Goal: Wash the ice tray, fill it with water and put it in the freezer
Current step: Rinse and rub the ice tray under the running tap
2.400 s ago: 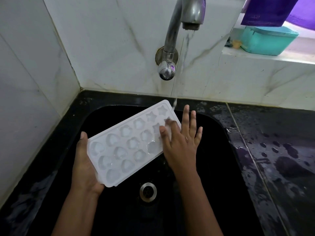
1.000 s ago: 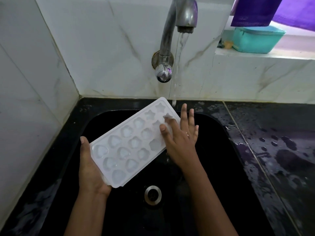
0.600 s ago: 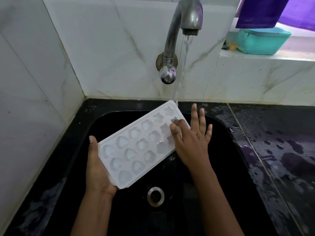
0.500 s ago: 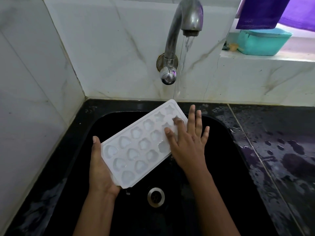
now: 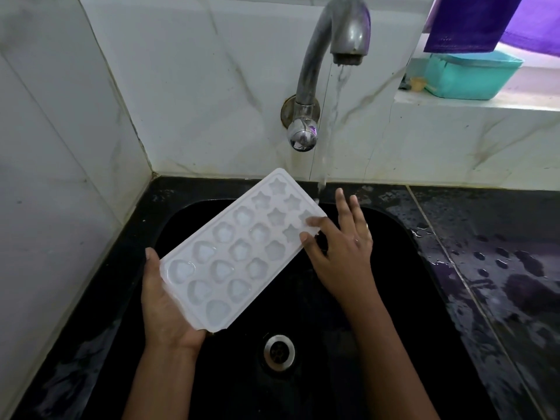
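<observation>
1. Two hands are working over a black sink [image 5: 424,298], both forearms reaching in from the near edge.
2. The left hand [image 5: 163,301] is holding the ice tray [image 5: 242,253] from below. The tray's near end is lying in the upturned palm and the thumb is pointing up along its left edge. The fingers are hiding underneath.
3. The tray is hanging above the basin, not touching it. It is running diagonally from near left to far right, with its far end raised towards the wall. Its moulds are facing up: hearts near the left hand, stars at the far end.
4. The right hand [image 5: 342,253] is lying loose, palm down, beside the tray's right edge. Thumb and forefinger tips are touching that rim by the star moulds, and the other fingers are stretching straight out, slightly spread.
5. The tap [image 5: 327,56] is running. Its thin water stream [image 5: 333,116] is falling just past the tray's far right corner, close to the outstretched fingertips.
6. The drain [image 5: 279,352] is showing between the two forearms.
7. The black table [image 5: 500,268] to the right is glistening with droplets.
8. A teal tub [image 5: 472,75] is sitting on the ledge [image 5: 485,106] behind, with a purple cloth [image 5: 466,22] hanging over it.
</observation>
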Tool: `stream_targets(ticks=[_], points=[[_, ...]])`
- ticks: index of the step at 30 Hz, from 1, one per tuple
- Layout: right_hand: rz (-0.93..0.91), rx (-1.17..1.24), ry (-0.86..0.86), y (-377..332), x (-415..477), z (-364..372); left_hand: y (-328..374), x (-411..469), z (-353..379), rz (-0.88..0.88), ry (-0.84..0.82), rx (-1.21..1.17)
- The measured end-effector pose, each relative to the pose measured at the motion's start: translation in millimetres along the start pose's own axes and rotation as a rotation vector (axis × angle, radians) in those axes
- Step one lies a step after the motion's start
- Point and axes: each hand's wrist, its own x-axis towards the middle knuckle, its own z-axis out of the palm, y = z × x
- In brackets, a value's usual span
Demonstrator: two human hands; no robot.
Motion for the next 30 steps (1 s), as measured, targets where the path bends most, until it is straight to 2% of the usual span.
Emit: stream_targets(ticks=[6, 9, 11, 13, 16, 21, 26, 30], points=[[-0.001, 0.009, -0.056, -7.8, -1.9, 5.3, 1.2, -2.9, -1.5, 0.037, -0.034, -0.010], [0.033, -0.085, -0.072, -4.8, -2.1, 1.8, 1.4, -2.4, -3.2, 0.020, -0.068, -0.011], [0.034, -0.129, -0.051, -4.6, -2.6, 1.5, 2.2, 1.5, -3.9, -0.019, -0.172, -0.032], [0.019, -0.066, -0.046, -7.5, -2.4, 3.0, 0.5, -1.3, -7.9, -0.064, -0.201, -0.100], [-0.018, -0.024, -0.038, -7.5, -0.4, 2.1, -1.2, 4.2, -14.4, -0.019, -0.105, -0.072], [0.029, -0.172, 0.045, -8.7, -3.3, -2.7, -6.6, -2.6, 4.6, 0.011, -0.042, -0.004], [-0.036, -0.141, -0.034, -9.4, -2.8, -1.2, -4.1, -3.0, 3.5, 0.029, -0.036, 0.000], [0.015, -0.203, 0.021, -7.3, -3.8, -4.6, -7.8, -6.5, 10.0, 0.009, -0.051, 0.029]])
